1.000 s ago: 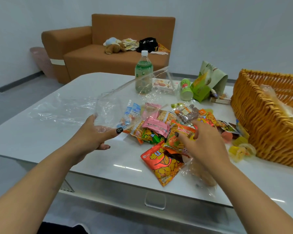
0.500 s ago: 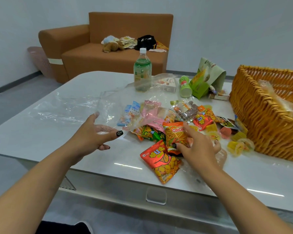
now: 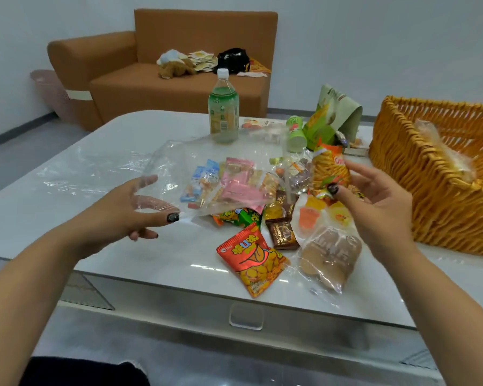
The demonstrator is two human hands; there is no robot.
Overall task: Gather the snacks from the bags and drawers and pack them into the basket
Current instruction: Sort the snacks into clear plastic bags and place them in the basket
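My left hand (image 3: 129, 210) pinches the edge of a clear plastic bag (image 3: 179, 168) that lies over pink and blue snack packets (image 3: 234, 185). My right hand (image 3: 374, 201) holds an orange packet of stick snacks (image 3: 329, 168) lifted above the pile, left of the wicker basket (image 3: 435, 196). On the white table (image 3: 67, 213) lie a red-orange snack bag (image 3: 251, 260), a wrapped bread bun (image 3: 329, 254), brown chocolate packets (image 3: 283, 235), jelly cups (image 3: 310, 215) and a green packet (image 3: 237, 215). A clear-wrapped item (image 3: 441, 151) lies inside the basket.
A green drink bottle (image 3: 223, 107), a small green tube (image 3: 294, 132) and a green paper bag (image 3: 332, 115) stand at the table's back. A drawer handle (image 3: 246, 316) shows under the front edge. A brown sofa (image 3: 165, 65) with oddments and a pink bin (image 3: 50, 93) stand behind.
My right hand has picked the orange stick-snack packet out of the pile and lifted it up and to the right, uncovering the bread bun. My left hand still holds the plastic bag.
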